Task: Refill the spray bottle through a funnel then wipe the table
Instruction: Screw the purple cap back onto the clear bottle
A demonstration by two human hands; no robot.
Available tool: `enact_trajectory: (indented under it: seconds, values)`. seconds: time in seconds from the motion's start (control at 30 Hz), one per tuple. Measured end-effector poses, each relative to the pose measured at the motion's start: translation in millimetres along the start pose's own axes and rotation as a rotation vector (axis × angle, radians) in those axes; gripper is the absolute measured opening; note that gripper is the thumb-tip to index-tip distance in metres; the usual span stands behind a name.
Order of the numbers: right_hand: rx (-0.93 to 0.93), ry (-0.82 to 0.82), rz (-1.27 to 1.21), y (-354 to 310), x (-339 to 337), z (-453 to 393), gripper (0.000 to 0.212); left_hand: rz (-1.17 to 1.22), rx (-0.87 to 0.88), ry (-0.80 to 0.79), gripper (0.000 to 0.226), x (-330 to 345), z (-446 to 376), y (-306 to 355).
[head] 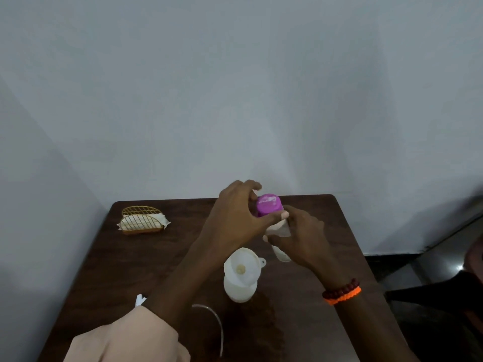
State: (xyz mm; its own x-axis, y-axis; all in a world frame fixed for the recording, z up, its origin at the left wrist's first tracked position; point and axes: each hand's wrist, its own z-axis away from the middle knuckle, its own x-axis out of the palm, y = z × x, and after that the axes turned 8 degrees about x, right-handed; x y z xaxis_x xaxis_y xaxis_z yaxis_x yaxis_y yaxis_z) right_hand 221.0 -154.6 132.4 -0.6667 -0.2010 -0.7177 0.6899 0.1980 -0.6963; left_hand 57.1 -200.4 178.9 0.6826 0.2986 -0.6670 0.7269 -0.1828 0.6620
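Observation:
A white spray bottle [239, 290] stands in the middle of the brown table [109, 283] with a white funnel [243, 267] seated in its neck. Behind it I hold a pale refill bottle [281, 250] with a purple cap [269, 205], slightly tilted above the table. My left hand [235, 218] grips the purple cap from the left. My right hand [300, 236] wraps around the refill bottle's body. A thin clear tube [217, 322], apparently the sprayer's dip tube, lies curved on the table near the front; my left arm hides the sprayer head.
A gold wire napkin holder [142, 220] with white napkins sits at the table's back left. A wet patch [266, 317] darkens the tabletop right of the spray bottle. Walls close in behind and on the left. A dark chair [444, 291] stands to the right.

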Motion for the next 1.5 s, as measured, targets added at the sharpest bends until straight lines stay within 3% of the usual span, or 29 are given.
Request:
enact_trajectory:
  seconds: [0.07, 0.13, 0.23, 0.4, 0.77, 0.93, 1.1, 1.27, 1.5]
  values:
    - [0.000, -0.004, -0.008, 1, -1, 1, 0.046, 0.075, 0.048, -0.058, 0.075, 0, 1, 0]
    - [0.005, 0.008, -0.026, 3, -2, 0, 0.049, 0.172, 0.069, -0.135, 0.088, -3, 1, -1]
    - [-0.009, 0.000, -0.023, 4, -3, -1, 0.045, 0.135, 0.034, -0.085, 0.095, -4, 1, -2]
    - [-0.042, -0.035, -0.028, -4, -3, -4, 0.048, 0.094, 0.072, -0.040, 0.065, -7, -1, -4]
    - [-0.193, -0.187, -0.072, -72, 16, -57, 0.058, 0.065, 0.171, 0.001, 0.049, -81, -31, -38]
    - [-0.247, -0.282, -0.127, -111, 49, -106, 0.052, 0.017, 0.100, 0.052, 0.055, -113, -57, -85]
    - [-0.188, -0.422, -0.113, -122, 103, -167, 0.057, -0.066, -0.010, 0.055, 0.061, -109, -82, -153]
    - [-0.122, -0.329, -0.061, -106, 164, -207, 0.054, -0.055, -0.095, 0.114, 0.062, -83, -93, -218]
    - [-0.038, -0.279, -0.066, -87, 232, -237, 0.045, -0.129, -0.070, 0.065, 0.054, -58, -101, -281]
